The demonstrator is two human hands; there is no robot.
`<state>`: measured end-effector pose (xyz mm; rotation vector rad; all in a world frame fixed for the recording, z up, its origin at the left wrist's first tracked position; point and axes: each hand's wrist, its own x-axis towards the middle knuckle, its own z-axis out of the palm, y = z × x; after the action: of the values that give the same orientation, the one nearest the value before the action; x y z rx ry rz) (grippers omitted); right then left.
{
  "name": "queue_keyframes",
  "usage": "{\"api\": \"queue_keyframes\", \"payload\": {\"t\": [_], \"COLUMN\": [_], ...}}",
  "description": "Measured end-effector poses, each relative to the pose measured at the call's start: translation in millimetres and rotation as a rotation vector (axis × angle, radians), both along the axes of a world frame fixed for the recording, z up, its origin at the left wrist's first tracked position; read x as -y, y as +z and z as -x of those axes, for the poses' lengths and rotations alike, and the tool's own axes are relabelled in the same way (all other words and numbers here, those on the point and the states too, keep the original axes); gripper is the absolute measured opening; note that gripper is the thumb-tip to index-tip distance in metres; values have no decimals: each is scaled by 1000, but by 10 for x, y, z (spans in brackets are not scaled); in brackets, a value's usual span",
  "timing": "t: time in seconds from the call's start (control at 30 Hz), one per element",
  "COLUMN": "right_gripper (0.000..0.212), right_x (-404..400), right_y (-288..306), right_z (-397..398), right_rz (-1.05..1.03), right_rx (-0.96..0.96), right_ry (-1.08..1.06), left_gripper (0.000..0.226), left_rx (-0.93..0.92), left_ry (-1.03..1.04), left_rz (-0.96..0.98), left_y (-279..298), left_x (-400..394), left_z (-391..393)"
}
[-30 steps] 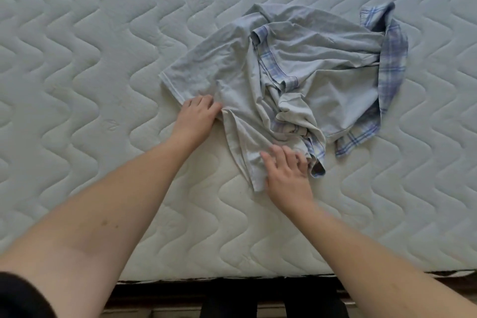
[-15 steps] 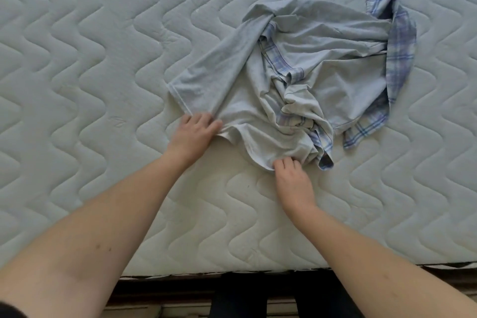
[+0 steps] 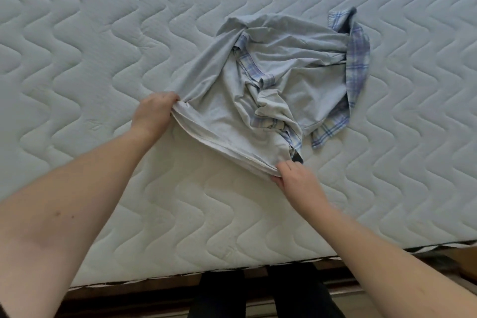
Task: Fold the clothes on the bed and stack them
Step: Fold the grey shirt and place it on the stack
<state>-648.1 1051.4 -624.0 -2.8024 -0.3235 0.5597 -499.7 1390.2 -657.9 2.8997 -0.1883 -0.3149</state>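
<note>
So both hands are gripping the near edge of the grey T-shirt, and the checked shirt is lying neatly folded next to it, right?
Not quite. The head view shows the left hand and right hand gripping the near edge of the grey T-shirt, but the checked shirt is not folded: it lies crumpled and tangled with the T-shirt on the mattress.

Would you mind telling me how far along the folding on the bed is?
Done: nothing folded or stacked. In hand: the left hand and right hand pinch the hem of the grey garment. Left: untangle it from the plaid shirt on the mattress, fold both, stack.
</note>
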Motion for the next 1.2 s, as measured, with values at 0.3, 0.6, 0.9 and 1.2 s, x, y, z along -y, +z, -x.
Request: {"api": "queue_keyframes", "payload": {"t": [0.3, 0.6, 0.9, 1.2], "right_gripper": [14, 3, 21, 29], "right_x": [475, 894, 1076, 1392], "right_y": [909, 2121, 3238, 4158], "right_z": [-258, -716, -1326, -1864], "right_rz": [66, 69, -134, -66], "right_rx": [97, 360, 347, 462], "right_ry": [-38, -149, -368, -294], "left_gripper": [15, 17, 22, 29], "left_rx": [-16, -21, 52, 178], "left_ry": [-141, -70, -91, 55], "left_rz": [75, 50, -68, -46], "left_y": [967, 2394, 3917, 4806], "left_x": [331, 536, 541, 517], "left_z": [297, 296, -115, -366]}}
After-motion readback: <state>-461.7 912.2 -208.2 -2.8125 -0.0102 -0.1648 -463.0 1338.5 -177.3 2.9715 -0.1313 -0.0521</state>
